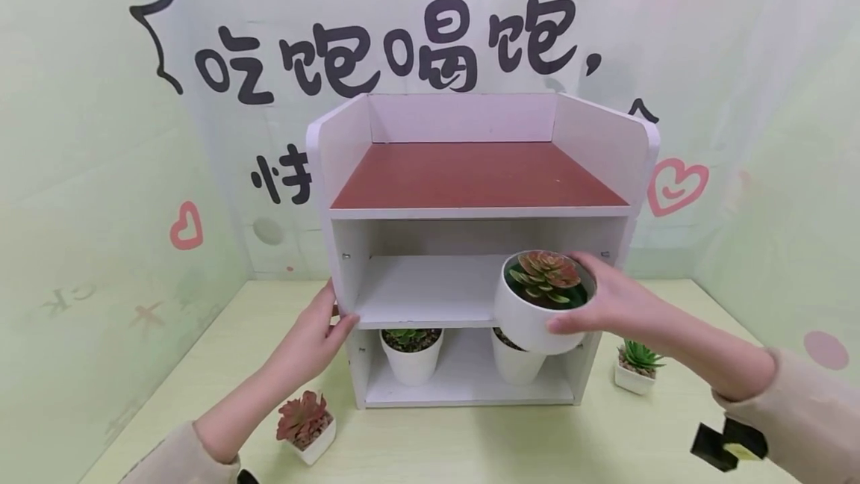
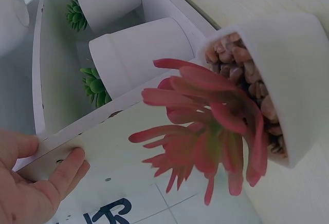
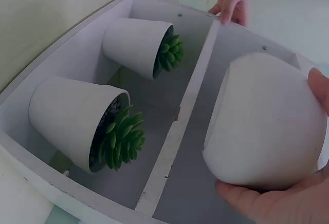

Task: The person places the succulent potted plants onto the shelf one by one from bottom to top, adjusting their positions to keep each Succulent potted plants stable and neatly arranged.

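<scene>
My right hand (image 1: 601,297) grips a round white pot (image 3: 267,121) with a red-green succulent (image 1: 546,275), thumb on its near side. The pot is held up at the right front of the middle compartment of a white shelf unit (image 1: 430,212); whether it touches the board cannot be told. My left hand (image 1: 321,327) holds the unit's left side panel, its thumb on the front edge and fingers (image 2: 67,170) against the outer face. Below, in the bottom compartment, stand two white pots with green succulents, one at left (image 1: 413,361) and one at right (image 1: 516,364).
A small white pot with a red succulent (image 1: 305,424) stands on the table at front left, close to my left forearm. Another, with a spiky green plant (image 1: 637,368), stands right of the unit. The red-brown top board (image 1: 477,174) has raised sides and back.
</scene>
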`<control>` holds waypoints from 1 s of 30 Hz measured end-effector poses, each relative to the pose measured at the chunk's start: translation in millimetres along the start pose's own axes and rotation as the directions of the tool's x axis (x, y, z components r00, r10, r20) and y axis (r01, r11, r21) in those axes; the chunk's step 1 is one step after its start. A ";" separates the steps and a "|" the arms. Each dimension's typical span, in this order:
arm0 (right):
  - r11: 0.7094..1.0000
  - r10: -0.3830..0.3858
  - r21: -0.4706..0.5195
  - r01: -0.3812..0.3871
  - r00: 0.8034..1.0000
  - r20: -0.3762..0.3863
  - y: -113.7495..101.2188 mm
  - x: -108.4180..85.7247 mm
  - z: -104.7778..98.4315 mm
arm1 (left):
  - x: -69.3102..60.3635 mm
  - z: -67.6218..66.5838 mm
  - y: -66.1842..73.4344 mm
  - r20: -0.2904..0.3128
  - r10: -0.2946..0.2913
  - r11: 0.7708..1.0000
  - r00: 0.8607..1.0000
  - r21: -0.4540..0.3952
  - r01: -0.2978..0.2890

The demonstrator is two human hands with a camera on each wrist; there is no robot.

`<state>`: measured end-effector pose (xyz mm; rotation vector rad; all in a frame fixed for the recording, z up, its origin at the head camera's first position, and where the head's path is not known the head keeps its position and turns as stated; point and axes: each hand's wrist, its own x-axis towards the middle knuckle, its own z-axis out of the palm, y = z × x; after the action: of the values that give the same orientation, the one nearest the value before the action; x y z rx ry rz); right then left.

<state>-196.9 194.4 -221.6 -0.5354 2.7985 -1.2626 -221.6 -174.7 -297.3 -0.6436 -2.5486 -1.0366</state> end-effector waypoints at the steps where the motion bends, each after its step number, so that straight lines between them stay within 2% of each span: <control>1: 1.000 0.004 -0.002 -0.004 1.000 -0.008 -1.3 4.5 1.4 | 0.0 -0.1 -0.3 -0.001 0.002 1.000 1.000 0.001 -0.002; 6: 0.999 0.006 -0.039 -0.009 0.997 -0.073 -3.8 23.9 7.9 | 0.0 -0.4 -1.3 -0.004 0.005 1.000 1.000 0.001 -0.005; 13: 0.995 0.075 -0.063 -0.083 0.990 -0.116 -0.3 39.7 11.3 | -0.1 -0.7 -1.2 -0.002 0.003 1.000 1.000 0.005 -0.003; 21: 0.992 0.121 -0.022 -0.124 0.986 -0.119 2.7 49.5 9.7 | 0.0 0.0 -2.0 0.002 0.003 1.000 1.000 0.022 -0.003; 30: 0.991 0.131 0.008 -0.131 0.983 -0.126 6.5 57.4 11.6 | 0.6 -0.2 -0.5 -0.006 0.014 1.000 1.000 0.016 -0.014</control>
<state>-251.0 171.7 -227.5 -0.2741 2.8795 -1.3132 -222.3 -174.9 -297.2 -0.6528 -2.5407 -1.0114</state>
